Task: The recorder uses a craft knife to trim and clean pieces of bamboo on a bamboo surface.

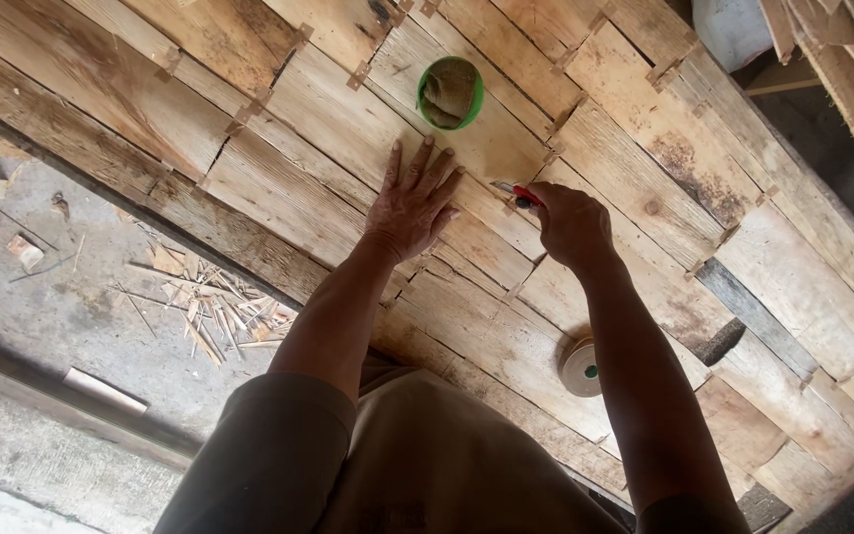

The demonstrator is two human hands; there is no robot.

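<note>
The left hand [412, 203] lies flat and released, fingers spread, pressing on a wide panel of pale, rough-sawn wooden planks [328, 168] that serves as the tabletop. Just beside it, the right hand [570, 225] is clenched around a small red-handled tool [521, 196], whose short metal tip points toward the left hand's fingertips and seems to touch the wood near a seam; what kind of tool it is cannot be told. With the tip aimed so close to the spread fingers, a slip along the grain could run the metal into them, and the uneven boards could catch the tip. The planks are joined edge to edge by small, dull metal fasteners [358, 74] bridging the seams; the wood is coarse, streaked, with dark stains and a knot. Beyond the left fingertips sits a round green plastic container [450, 92] holding brownish lumpy material, close enough that a sweep of the hand might knock it. Nearer the person, beside the right forearm, rests a small round pale disc-shaped object [581, 368] with a dark green centre. Below the panel's edge, thin wood splinters and offcuts [205, 307] lie scattered on a grey concrete floor [61, 307].
</note>
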